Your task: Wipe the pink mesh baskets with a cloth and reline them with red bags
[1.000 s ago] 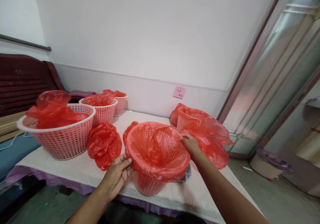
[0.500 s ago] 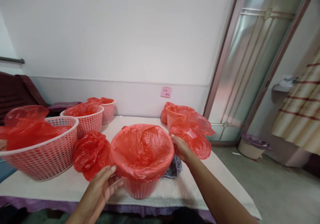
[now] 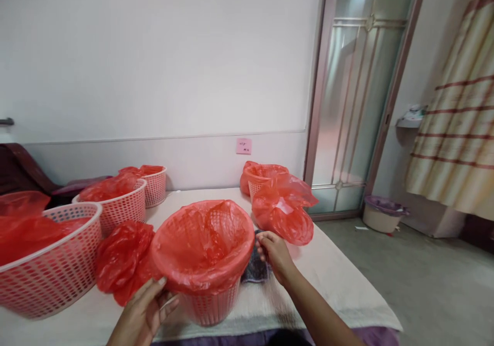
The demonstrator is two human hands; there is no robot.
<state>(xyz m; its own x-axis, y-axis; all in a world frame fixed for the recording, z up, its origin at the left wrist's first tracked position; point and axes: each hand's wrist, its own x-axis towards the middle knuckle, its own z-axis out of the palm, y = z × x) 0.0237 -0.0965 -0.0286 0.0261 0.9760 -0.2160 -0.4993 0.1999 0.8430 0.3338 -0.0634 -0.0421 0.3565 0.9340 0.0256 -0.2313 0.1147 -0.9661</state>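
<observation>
A round basket point(image 3: 210, 305) stands near the front of the bed-like surface, lined with a red plastic bag point(image 3: 200, 274) folded over its rim. At the basket's lower left is my left hand point(image 3: 148, 305), fingers apart, thumb by the bag's edge. My right hand point(image 3: 275, 253) is just right of the rim with its fingers curled in; whatever they pinch, if anything, is too small to make out. Behind that hand lies a dark grey cloth point(image 3: 254, 269), partly hidden. A crumpled red bag point(image 3: 123, 258) rests left of the basket.
Several white baskets with red bags stand at the left, the largest point(image 3: 50, 279) in front. Another lined basket point(image 3: 257, 186) and a puffed red bag point(image 3: 285, 215) are at the back right. A pink note point(image 3: 243, 146) is on the wall; a bin point(image 3: 382, 217) stands on the floor.
The view has turned to the right, so things appear further left. My right hand has come down from the rim and its fingers have curled in. My left hand stays beside the basket.
</observation>
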